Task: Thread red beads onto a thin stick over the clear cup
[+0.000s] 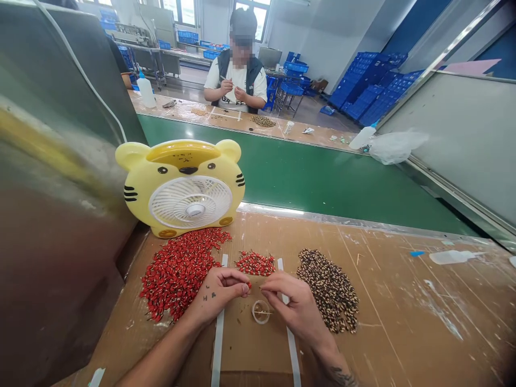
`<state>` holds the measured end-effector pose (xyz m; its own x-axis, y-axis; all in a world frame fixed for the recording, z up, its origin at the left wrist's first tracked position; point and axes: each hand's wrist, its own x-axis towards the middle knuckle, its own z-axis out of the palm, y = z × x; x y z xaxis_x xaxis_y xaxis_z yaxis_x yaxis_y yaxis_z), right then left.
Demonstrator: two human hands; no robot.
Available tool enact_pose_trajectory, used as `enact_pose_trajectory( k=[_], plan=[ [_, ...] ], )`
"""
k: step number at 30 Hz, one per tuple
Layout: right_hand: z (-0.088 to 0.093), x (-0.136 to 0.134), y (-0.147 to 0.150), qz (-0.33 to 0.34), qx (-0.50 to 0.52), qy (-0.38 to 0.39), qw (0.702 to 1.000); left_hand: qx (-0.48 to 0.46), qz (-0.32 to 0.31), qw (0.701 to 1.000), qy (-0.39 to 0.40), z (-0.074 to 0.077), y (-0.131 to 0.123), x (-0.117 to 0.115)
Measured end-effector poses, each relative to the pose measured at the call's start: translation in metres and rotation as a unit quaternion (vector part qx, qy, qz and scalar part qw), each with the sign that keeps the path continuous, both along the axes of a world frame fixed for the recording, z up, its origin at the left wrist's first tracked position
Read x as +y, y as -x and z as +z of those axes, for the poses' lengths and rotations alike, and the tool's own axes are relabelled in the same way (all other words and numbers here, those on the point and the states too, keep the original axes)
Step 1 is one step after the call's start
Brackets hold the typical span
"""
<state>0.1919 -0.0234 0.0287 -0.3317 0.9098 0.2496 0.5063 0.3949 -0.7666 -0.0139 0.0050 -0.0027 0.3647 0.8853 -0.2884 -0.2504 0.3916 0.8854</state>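
On the white shirt (233,101) of the person (255,71) opposite, dark capitals, "GA" legible, the rest unclear; on the left hand (217,293), small dark marks, one resembling "H"; on the yellow fan's hub (195,210), lettering too small to read.

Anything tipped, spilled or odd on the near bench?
Yes: at right, a translucent white plastic squeeze bottle lies on its side rather than upright, a small blue piece apart to its left. Nearer, whitish smears streak the brown tabletop; fresh spill or old residue, I can't tell.
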Motion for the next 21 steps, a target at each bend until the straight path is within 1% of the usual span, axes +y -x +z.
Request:
enact_pose_trajectory(
  k=[2, 4, 7, 10, 18, 21],
  plan=[
    [0.004, 0.001, 0.013, 0.005, 0.016, -0.005, 1.000, 0.004, 0.002, 1.000, -0.010, 0.000, 0.001, 0.000],
    [0.006, 0.002, 0.019, -0.003, 0.013, -0.008, 1.000, 0.010, 0.006, 1.000, -0.022, 0.000, 0.002, 0.001],
    [0.007, 0.004, 0.019, -0.024, -0.010, -0.007, 1.000, 0.026, 0.014, 0.999, -0.043, 0.000, 0.003, 0.001],
    [0.006, 0.004, 0.019, -0.029, -0.024, -0.003, 0.999, 0.039, 0.016, 0.997, -0.067, -0.001, 0.002, 0.000],
    [0.001, 0.002, 0.023, -0.038, -0.029, 0.000, 0.999, 0.070, 0.014, 0.989, -0.129, 0.000, 0.002, -0.002],
    [-0.003, 0.001, 0.025, -0.048, -0.023, 0.008, 0.999, 0.076, 0.016, 0.988, -0.133, 0.000, 0.002, -0.002]
  ],
)
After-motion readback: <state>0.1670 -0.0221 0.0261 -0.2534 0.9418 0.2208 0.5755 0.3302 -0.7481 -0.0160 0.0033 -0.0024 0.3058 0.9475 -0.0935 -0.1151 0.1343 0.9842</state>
